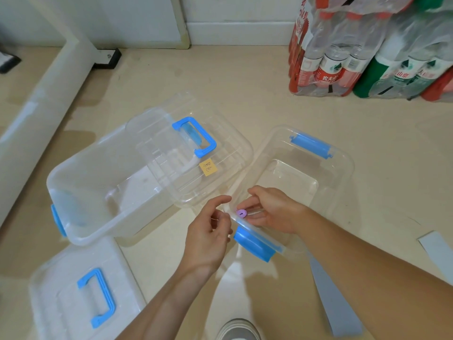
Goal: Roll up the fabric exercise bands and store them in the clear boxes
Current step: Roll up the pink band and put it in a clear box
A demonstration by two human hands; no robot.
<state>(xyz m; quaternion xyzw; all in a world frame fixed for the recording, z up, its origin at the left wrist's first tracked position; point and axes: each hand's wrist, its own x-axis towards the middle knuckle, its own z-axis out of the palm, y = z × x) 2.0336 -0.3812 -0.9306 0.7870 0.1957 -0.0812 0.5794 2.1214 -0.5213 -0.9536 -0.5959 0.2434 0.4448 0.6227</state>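
Two clear boxes with blue latches stand open on the floor: a left clear box (73, 224) and a right clear box (343, 165). My right hand (272, 212) reaches over the right box's near rim and pinches a small purple roll (241, 213), seen end-on, just inside the near left corner. Close to the left of it, my left hand (208, 236) hovers with fingers loosely curled and apart, holding nothing. A flat grey band (335, 303) lies on the floor at the lower right, and another grey strip (438, 253) shows at the right edge.
A clear lid (220, 182) with a blue handle and a yellow label rests on the left box's right end. A second lid (61, 303) lies at the bottom left. Shrink-wrapped bottle packs (367, 57) stand at the back right. A white beam (49, 94) runs along the left. My shoe (239, 330) is at the bottom.
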